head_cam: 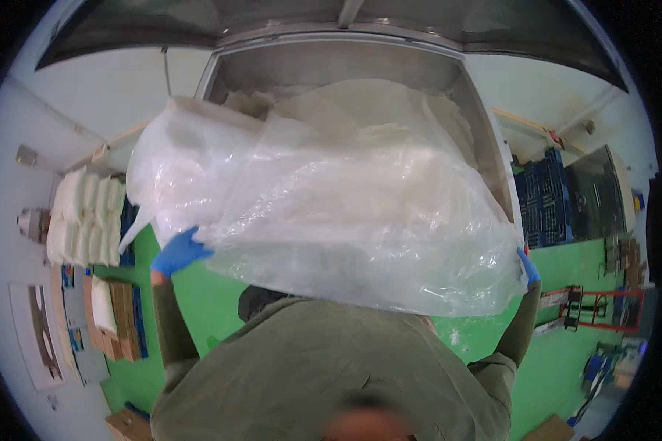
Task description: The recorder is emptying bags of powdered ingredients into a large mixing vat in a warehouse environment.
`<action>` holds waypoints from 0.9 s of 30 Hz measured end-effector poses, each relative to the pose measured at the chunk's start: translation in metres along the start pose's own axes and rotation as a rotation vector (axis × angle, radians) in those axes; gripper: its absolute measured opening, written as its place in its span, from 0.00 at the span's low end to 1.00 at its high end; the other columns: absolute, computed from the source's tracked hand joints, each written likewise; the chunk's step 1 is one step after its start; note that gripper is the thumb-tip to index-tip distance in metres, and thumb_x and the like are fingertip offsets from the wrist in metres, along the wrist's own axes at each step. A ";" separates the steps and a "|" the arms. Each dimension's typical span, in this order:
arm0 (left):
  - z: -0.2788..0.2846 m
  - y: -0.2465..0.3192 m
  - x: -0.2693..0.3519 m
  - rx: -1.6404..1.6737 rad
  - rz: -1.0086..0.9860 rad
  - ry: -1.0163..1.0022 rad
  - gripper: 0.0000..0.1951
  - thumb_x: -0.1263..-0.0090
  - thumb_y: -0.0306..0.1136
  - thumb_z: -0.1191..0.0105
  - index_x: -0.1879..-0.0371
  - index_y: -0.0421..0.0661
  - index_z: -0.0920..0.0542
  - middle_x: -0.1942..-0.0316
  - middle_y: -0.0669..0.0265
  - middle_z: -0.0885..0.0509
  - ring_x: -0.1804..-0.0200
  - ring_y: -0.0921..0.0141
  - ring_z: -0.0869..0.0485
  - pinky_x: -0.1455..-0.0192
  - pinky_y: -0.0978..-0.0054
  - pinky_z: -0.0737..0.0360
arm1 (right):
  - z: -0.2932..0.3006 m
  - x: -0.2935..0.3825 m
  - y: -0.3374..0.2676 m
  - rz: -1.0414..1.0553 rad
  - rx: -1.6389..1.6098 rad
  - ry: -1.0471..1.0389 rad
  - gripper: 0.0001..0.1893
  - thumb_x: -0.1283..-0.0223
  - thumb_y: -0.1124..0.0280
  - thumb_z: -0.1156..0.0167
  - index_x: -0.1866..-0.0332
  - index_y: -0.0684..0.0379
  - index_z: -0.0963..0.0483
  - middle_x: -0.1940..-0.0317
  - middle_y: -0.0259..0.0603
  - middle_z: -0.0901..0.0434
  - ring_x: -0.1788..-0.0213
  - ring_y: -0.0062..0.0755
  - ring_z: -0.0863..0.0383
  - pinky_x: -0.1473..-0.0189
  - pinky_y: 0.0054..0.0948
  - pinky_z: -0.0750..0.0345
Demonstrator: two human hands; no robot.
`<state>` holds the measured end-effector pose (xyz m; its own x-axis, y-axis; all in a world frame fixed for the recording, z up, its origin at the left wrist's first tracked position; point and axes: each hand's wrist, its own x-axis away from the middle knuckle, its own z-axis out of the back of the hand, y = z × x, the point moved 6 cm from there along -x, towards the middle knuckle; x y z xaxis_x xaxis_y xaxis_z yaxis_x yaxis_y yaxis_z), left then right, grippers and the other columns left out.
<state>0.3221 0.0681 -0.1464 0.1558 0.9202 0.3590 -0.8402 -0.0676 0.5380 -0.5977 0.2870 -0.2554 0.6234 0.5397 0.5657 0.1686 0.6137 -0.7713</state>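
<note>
A large clear plastic sheet or liner (331, 220) spreads over the near part of a grey open-topped container (320, 60), its lower edge hanging in front of my body. Pale material (364, 105) shows inside the container behind the plastic. My left hand (181, 253), in a blue glove, is at the sheet's left lower edge, thumb and fingers against the plastic. My right hand (528, 267), also blue-gloved, is at the sheet's right edge beside the container's corner; its fingers are partly hidden by the plastic.
Stacked white sacks (85, 220) stand at the left, with cardboard (122, 320) on a pallet below them. Blue plastic pallets (543, 198) stand upright at the right, near a red-framed trolley (607, 308). A dark overhead panel (287, 19) spans the far side above the green floor (562, 358).
</note>
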 end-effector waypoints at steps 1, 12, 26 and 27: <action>0.002 -0.005 -0.021 -0.203 -0.131 0.108 0.29 0.41 0.44 0.43 0.47 0.34 0.27 0.68 0.51 0.17 0.61 0.59 0.18 0.57 0.66 0.24 | -0.009 0.018 -0.008 0.000 0.024 -0.018 0.14 0.50 0.60 0.37 0.67 0.62 0.22 0.76 0.32 0.22 0.76 0.24 0.25 0.73 0.27 0.29; -0.099 0.005 -0.213 0.530 -0.022 0.059 0.20 0.39 0.45 0.45 0.63 0.36 0.19 0.72 0.61 0.19 0.70 0.71 0.23 0.63 0.71 0.25 | 0.006 0.024 -0.048 0.243 -0.277 -0.066 0.19 0.47 0.67 0.41 0.51 0.65 0.27 0.60 0.37 0.22 0.58 0.28 0.23 0.53 0.26 0.27; 0.199 0.101 -0.106 0.412 -0.364 1.147 0.17 0.36 0.40 0.47 0.73 0.34 0.22 0.75 0.60 0.20 0.70 0.74 0.27 0.66 0.70 0.29 | -0.042 0.034 -0.231 0.647 -0.646 -0.129 0.23 0.35 0.56 0.53 0.42 0.61 0.33 0.46 0.44 0.28 0.43 0.36 0.30 0.40 0.35 0.34; 0.234 0.102 -0.097 0.353 -0.413 1.227 0.19 0.35 0.42 0.48 0.74 0.34 0.23 0.76 0.56 0.21 0.72 0.71 0.27 0.67 0.68 0.30 | -0.054 0.021 -0.238 0.686 -0.534 -0.181 0.22 0.35 0.58 0.53 0.42 0.60 0.32 0.46 0.44 0.28 0.46 0.34 0.29 0.42 0.33 0.32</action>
<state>0.3432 -0.1188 0.0520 -0.3561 0.6328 -0.6876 -0.6378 0.3732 0.6738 -0.5842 0.1211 -0.0756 0.5956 0.8003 -0.0691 0.1638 -0.2051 -0.9649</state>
